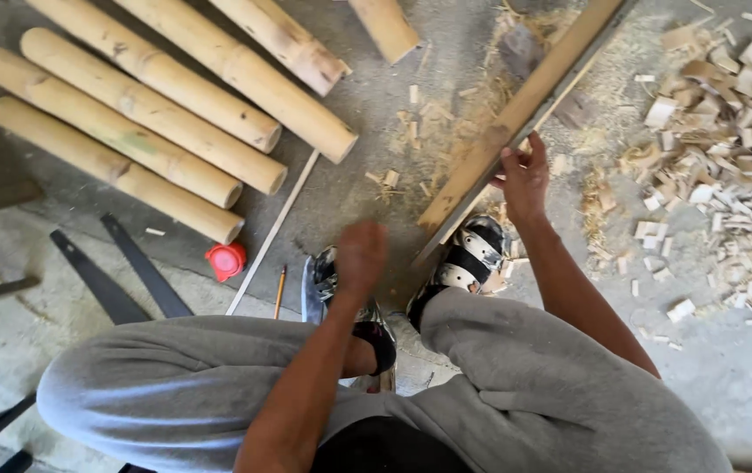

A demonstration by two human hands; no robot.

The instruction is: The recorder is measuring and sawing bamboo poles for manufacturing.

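1. Plank point(516, 118): a long bamboo strip lies on the floor point(367, 105). Its long axis runs diagonally from the top right corner of the view down to its near end, which sits at the right sandal point(468, 258).
2. Right hand point(525, 180): it grasps the plank's right edge about a third of the way up from the near end, fingers curled over the edge. This hand is on the plank.
3. Left hand point(361, 258): it is blurred and hangs in the air to the left of the plank's near end, above the left sandal point(323, 285), apart from the plank. I cannot tell whether it is clenched or loose; nothing is visible in it.
4. The plank thus lies ahead and to the right of the body, with the right hand nearer.
5. Surroundings: poles point(157, 114) lie side by side at far left. A red cap point(226, 260), a pencil point(280, 289) and a thin stick point(275, 228) lie near the left sandal. Saw blades point(122, 271) lie at the left. Chips point(726, 140) are heaped on the right.
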